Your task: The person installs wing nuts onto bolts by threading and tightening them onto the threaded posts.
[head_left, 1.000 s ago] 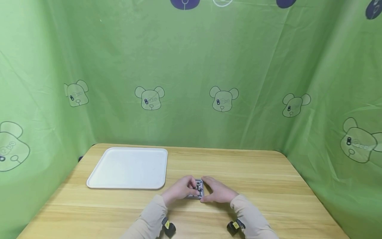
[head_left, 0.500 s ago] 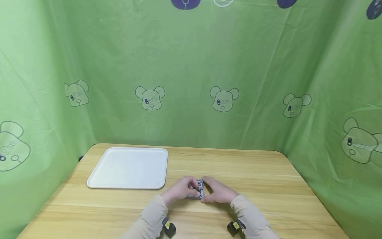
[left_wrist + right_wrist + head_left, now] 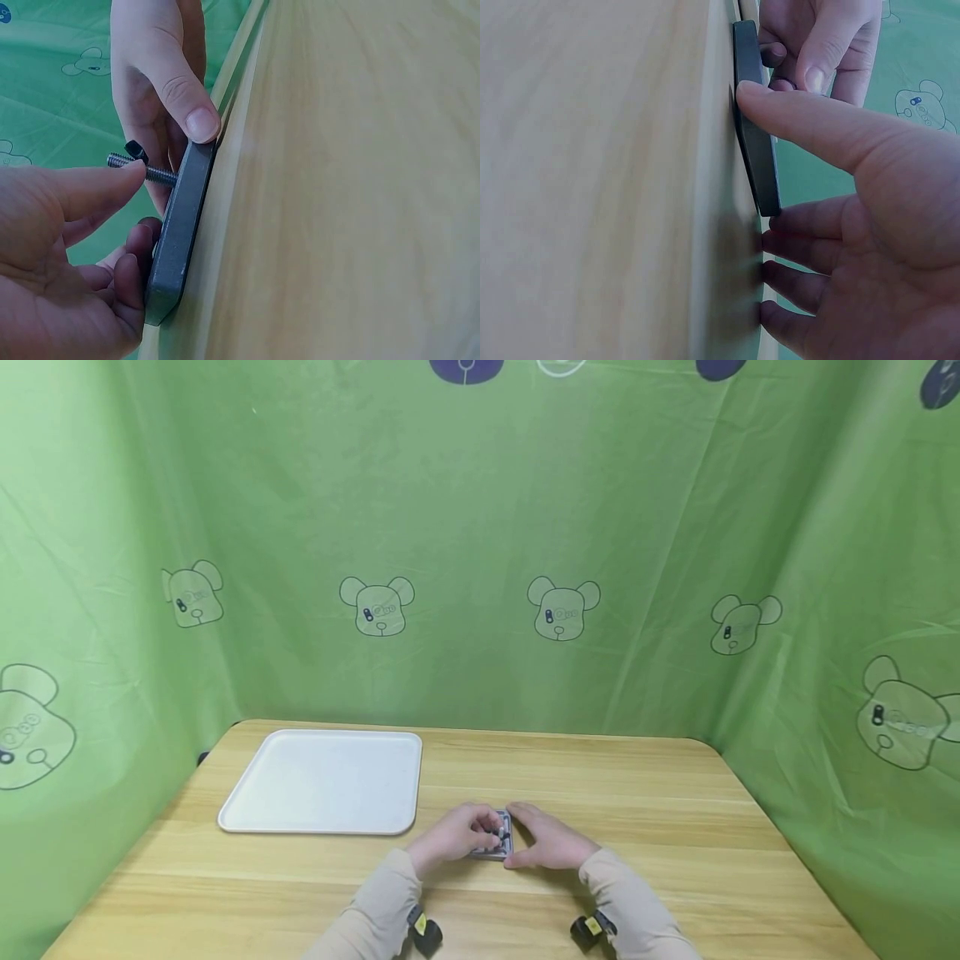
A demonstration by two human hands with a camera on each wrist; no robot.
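A flat dark grey metal block (image 3: 184, 232) lies on the table between both hands, with a patterned upper face in the head view. From that face a threaded stud (image 3: 161, 175) stands up, and near its free end sits a small black wing nut (image 3: 136, 151). My left hand (image 3: 456, 832) pinches the wing nut between thumb and fingers; its fingertips partly cover it. My right hand (image 3: 551, 839) holds the block by its right side, the thumb (image 3: 754, 90) on the near edge and the forefinger at the far corner.
A white rectangular tray (image 3: 322, 783) lies at the back left of the wooden table (image 3: 600, 777). Green curtains (image 3: 465, 527) with bear prints hang behind and on both sides. Each sleeve carries a small black wrist camera.
The fingers of my left hand shift slightly at the wing nut, and its dark wing shows at a different angle. The right hand, the block and the tray stay in place.
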